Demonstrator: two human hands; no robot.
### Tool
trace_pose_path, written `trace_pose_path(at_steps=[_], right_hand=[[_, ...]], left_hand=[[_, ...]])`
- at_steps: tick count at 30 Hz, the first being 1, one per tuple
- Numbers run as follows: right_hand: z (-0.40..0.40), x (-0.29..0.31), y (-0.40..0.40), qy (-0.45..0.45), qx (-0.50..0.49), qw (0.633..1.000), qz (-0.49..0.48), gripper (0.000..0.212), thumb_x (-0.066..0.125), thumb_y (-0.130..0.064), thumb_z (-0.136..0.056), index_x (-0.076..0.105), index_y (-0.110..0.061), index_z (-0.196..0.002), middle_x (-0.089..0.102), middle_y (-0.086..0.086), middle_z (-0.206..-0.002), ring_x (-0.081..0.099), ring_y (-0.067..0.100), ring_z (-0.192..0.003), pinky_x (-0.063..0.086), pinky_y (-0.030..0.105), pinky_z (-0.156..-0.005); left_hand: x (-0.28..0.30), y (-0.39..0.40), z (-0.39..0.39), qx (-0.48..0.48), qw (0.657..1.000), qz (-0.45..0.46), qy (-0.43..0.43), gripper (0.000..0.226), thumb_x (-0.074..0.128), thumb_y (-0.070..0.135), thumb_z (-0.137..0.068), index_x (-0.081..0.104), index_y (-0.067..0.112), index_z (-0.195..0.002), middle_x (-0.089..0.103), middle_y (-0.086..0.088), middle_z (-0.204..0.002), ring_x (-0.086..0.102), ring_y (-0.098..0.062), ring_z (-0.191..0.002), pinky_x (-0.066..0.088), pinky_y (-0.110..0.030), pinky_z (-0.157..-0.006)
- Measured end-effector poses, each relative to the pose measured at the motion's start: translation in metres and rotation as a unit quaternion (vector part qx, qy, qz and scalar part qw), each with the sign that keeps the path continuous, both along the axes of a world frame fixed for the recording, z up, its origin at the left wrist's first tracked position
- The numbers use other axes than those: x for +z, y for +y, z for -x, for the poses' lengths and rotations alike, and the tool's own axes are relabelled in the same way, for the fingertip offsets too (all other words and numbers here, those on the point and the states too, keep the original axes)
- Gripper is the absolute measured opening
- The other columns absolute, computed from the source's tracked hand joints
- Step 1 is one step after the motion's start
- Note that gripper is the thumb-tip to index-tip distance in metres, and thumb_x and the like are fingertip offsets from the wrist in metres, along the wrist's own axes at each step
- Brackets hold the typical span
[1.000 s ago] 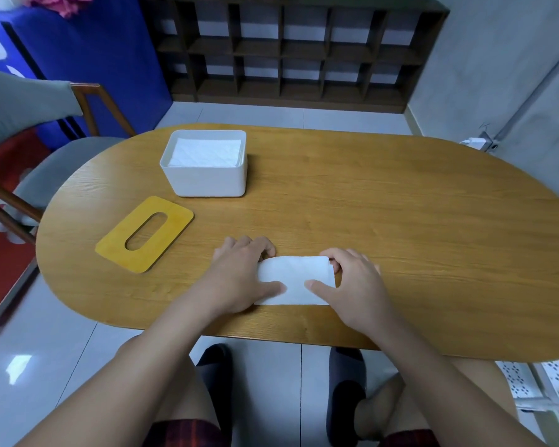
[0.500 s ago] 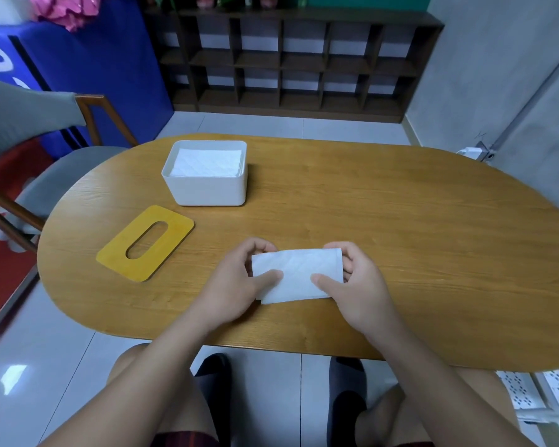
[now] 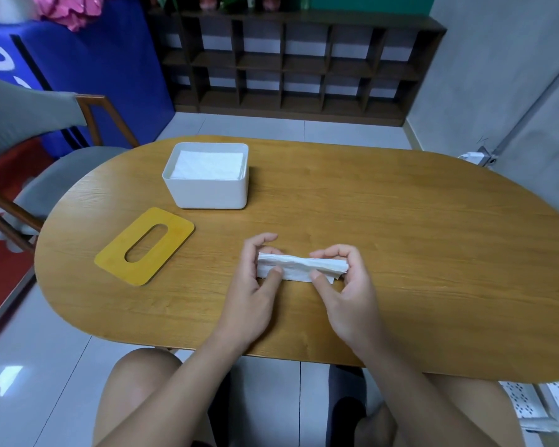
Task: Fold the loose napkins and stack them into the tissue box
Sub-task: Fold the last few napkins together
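A folded white napkin (image 3: 299, 268) is lifted just above the wooden table (image 3: 400, 246), seen nearly edge-on. My left hand (image 3: 255, 285) pinches its left end between thumb and fingers. My right hand (image 3: 346, 285) pinches its right end the same way. Beyond my left hand stands the open white tissue box (image 3: 208, 191), with folded napkins (image 3: 207, 165) stacked inside up near its rim.
The yellow box lid (image 3: 144, 245) with an oval slot lies flat on the table, to the left of my hands. A grey chair (image 3: 46, 175) stands at the table's left end. A dark shelf unit (image 3: 288, 62) lines the far wall.
The napkin lay flat on the table under both hands one second ago. Both hands have since raised it and tilted it toward the box.
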State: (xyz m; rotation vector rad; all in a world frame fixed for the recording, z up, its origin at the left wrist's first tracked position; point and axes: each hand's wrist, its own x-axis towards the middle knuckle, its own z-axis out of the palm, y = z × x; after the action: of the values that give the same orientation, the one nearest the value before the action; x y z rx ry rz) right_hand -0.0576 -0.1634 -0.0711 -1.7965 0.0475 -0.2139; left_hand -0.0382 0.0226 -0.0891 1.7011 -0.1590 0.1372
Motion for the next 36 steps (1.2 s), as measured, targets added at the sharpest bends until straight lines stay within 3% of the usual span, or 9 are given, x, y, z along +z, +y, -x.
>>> trace_pose_path(at_steps=[5,10,16,19,25,28,30,32,36], right_hand=[[0.001,-0.005,0.001,0.012,0.003,1.0,-0.013,0.034,0.074,-0.009,-0.1,0.058,-0.029,-0.121,0.071,-0.006,-0.112,0.07,0.018,-0.104,0.057,0.044,-0.098],[0.002,-0.003,-0.001,-0.002,0.004,1.0,-0.009,0.026,0.076,-0.009,-0.1,0.062,-0.024,-0.116,0.074,-0.005,-0.112,0.069,0.021,-0.103,0.055,0.042,-0.095],[0.004,-0.002,0.003,-0.009,-0.003,0.999,0.047,0.015,0.075,-0.015,-0.102,0.065,-0.023,-0.107,0.069,-0.009,-0.093,0.065,0.012,-0.082,0.049,0.024,-0.074],[0.006,-0.003,0.003,-0.005,-0.015,1.0,0.025,0.008,0.073,-0.019,-0.105,0.066,-0.022,-0.101,0.065,-0.006,-0.078,0.058,0.012,-0.068,0.046,0.026,-0.062],[0.003,0.001,0.003,0.023,-0.025,0.999,-0.022,0.004,0.074,-0.023,-0.107,0.07,-0.02,-0.107,0.073,0.009,-0.086,0.07,0.037,-0.082,0.056,0.048,-0.069],[0.002,0.005,0.007,0.052,-0.006,0.997,-0.049,0.006,0.075,-0.018,-0.105,0.07,-0.022,-0.108,0.079,0.005,-0.093,0.077,0.028,-0.089,0.06,0.047,-0.075],[0.002,0.009,0.011,0.073,0.001,0.996,-0.057,0.023,0.077,-0.016,-0.103,0.066,-0.025,-0.121,0.082,-0.001,-0.1,0.079,0.018,-0.093,0.062,0.034,-0.074],[-0.001,0.013,0.016,0.087,0.004,0.995,-0.046,0.037,0.078,-0.013,-0.101,0.06,-0.029,-0.129,0.082,-0.004,-0.102,0.08,0.015,-0.091,0.063,0.031,-0.07],[-0.024,0.026,0.035,0.068,0.007,0.998,-0.007,0.034,0.079,-0.01,-0.099,0.059,-0.028,-0.12,0.079,-0.004,-0.096,0.076,0.011,-0.081,0.059,0.025,-0.065]], left_hand=[[0.005,-0.014,0.009,0.01,1.0,0.003,-0.009,0.063,0.059,-0.003,-0.107,0.044,0.036,-0.154,0.06,0.007,-0.114,0.06,-0.014,-0.1,0.049,-0.031,-0.097],[0.001,-0.008,0.004,0.05,0.999,0.006,-0.002,0.07,0.057,-0.011,-0.102,0.041,0.031,-0.155,0.059,0.001,-0.111,0.058,-0.014,-0.098,0.049,-0.03,-0.096],[0.003,-0.008,0.008,0.023,1.0,-0.009,0.008,0.067,0.057,0.0,-0.108,0.038,0.039,-0.158,0.059,0.002,-0.115,0.058,-0.014,-0.093,0.049,-0.028,-0.09],[0.005,-0.004,0.008,0.021,1.0,-0.001,0.016,0.069,0.057,0.002,-0.108,0.036,0.043,-0.16,0.058,0.006,-0.109,0.058,-0.014,-0.092,0.05,-0.03,-0.089],[0.012,0.012,0.016,-0.012,0.997,-0.063,0.045,0.088,0.059,0.013,-0.11,0.007,0.047,-0.171,0.063,0.017,-0.112,0.067,-0.012,-0.1,0.051,-0.022,-0.088],[0.016,0.027,0.015,0.009,0.996,-0.083,0.03,0.085,0.062,0.012,-0.109,0.014,0.043,-0.172,0.062,0.014,-0.099,0.064,-0.013,-0.085,0.049,-0.018,-0.078],[0.016,0.042,0.009,0.027,0.996,-0.075,0.032,0.082,0.066,0.011,-0.107,0.022,0.042,-0.169,0.063,0.011,-0.097,0.062,-0.012,-0.082,0.048,-0.016,-0.078],[0.02,0.057,0.004,0.034,0.996,-0.072,0.036,0.076,0.07,0.011,-0.106,0.03,0.042,-0.162,0.065,0.009,-0.1,0.062,-0.013,-0.082,0.048,-0.016,-0.077],[0.037,0.078,-0.012,0.064,0.995,-0.069,0.043,0.049,0.075,0.015,-0.103,0.047,0.037,-0.137,0.067,0.014,-0.105,0.062,-0.008,-0.077,0.048,-0.014,-0.071]])
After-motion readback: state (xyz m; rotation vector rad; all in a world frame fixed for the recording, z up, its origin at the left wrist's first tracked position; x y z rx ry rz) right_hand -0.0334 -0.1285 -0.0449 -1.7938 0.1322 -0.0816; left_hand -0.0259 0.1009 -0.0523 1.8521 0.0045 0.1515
